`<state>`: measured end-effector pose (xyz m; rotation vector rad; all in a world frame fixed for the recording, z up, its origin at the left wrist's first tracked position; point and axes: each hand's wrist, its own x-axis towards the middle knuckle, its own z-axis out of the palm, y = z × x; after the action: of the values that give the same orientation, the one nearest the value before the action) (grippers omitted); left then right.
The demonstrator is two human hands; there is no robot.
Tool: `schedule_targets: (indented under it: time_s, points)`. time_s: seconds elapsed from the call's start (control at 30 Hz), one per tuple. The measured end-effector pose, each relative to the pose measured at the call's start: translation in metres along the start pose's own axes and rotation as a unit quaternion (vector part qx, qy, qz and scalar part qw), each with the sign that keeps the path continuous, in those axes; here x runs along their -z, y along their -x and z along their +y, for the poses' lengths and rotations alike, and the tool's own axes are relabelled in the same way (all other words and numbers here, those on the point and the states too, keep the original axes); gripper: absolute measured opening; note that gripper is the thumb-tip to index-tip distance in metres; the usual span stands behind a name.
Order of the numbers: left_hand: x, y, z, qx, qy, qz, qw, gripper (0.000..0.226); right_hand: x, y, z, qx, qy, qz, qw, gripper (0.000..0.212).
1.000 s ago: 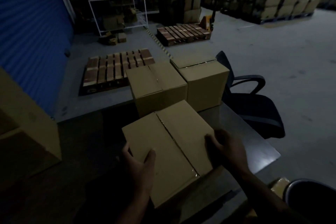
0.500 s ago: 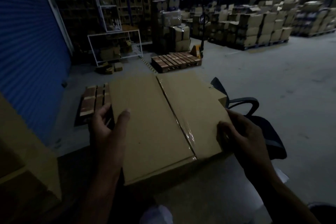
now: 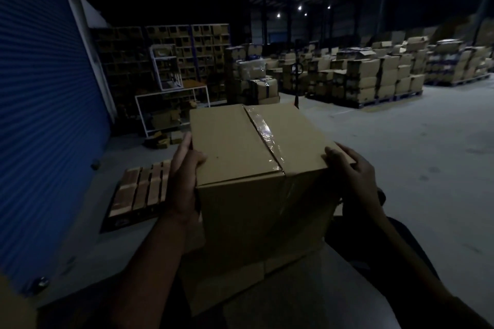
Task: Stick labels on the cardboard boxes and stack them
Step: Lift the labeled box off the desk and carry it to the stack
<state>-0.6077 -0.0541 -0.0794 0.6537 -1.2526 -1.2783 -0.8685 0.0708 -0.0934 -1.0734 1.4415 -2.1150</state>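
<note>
Cardboard box (image 3: 240, 165), taped along its top seam, is being gripped at its sides by the left hand (image 3: 184, 176) and right hand (image 3: 355, 168). It is being held above more boxes (image 3: 256, 270) on the bench (image 3: 307, 299).

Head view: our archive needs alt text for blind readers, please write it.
Two hands, left and right, hold a taped cardboard box by its sides above other boxes. Behind lie a pallet, a blue shutter and a dim warehouse.

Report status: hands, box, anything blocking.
Left hand and right hand grip opposite sides of the taped cardboard box. Box sits atop lower boxes; no label visible on it. Nothing visible in the way.
</note>
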Motion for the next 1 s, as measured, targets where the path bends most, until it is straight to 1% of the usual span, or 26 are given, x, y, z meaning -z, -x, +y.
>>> schedule_targets:
  time_s: [0.07,0.13,0.23,0.33,0.43,0.5,0.6,0.7,0.8,0.93,1.0]
  points:
    - [-0.026,-0.025,-0.022,0.008,0.006,0.015,1.0,0.074,0.006,-0.046,0.017,-0.011,-0.004,-0.002,1.0,0.053]
    - [-0.052,-0.049,-0.045,0.027,0.002,0.031,0.999,0.074,0.011,-0.089,0.037,-0.019,0.003,-0.011,1.0,0.048]
    - [-0.08,-0.084,-0.076,0.046,-0.011,0.068,0.997,0.074,0.02,-0.144,0.067,-0.037,0.016,-0.027,0.999,0.045]
    - [-0.1,-0.116,-0.099,0.053,-0.018,0.081,0.995,0.076,0.025,-0.187,0.093,-0.051,0.014,-0.033,0.998,0.041]
    - [-0.113,-0.146,-0.115,0.047,-0.018,0.09,0.995,0.067,0.022,-0.223,0.108,-0.048,0.018,-0.038,0.998,0.043]
    - [-0.117,-0.162,-0.124,0.058,-0.013,0.109,0.992,0.065,0.017,-0.243,0.117,-0.054,0.02,-0.048,0.997,0.042]
    - [-0.111,-0.177,-0.145,0.075,-0.015,0.134,0.988,0.064,0.009,-0.26,0.139,-0.059,0.027,-0.062,0.996,0.04]
    - [-0.1,-0.187,-0.164,0.077,-0.013,0.143,0.987,0.062,0.004,-0.263,0.16,-0.046,0.047,-0.059,0.996,0.045]
    - [-0.107,-0.187,-0.157,0.07,-0.024,0.154,0.985,0.059,0.003,-0.27,0.161,-0.051,0.049,-0.044,0.997,0.047]
    - [-0.107,-0.18,-0.153,0.046,-0.03,0.176,0.983,0.046,-0.002,-0.27,0.159,-0.045,0.05,-0.047,0.997,0.043]
    - [-0.103,-0.175,-0.153,0.043,-0.034,0.176,0.983,0.056,-0.003,-0.264,0.163,-0.034,0.063,-0.054,0.996,0.045]
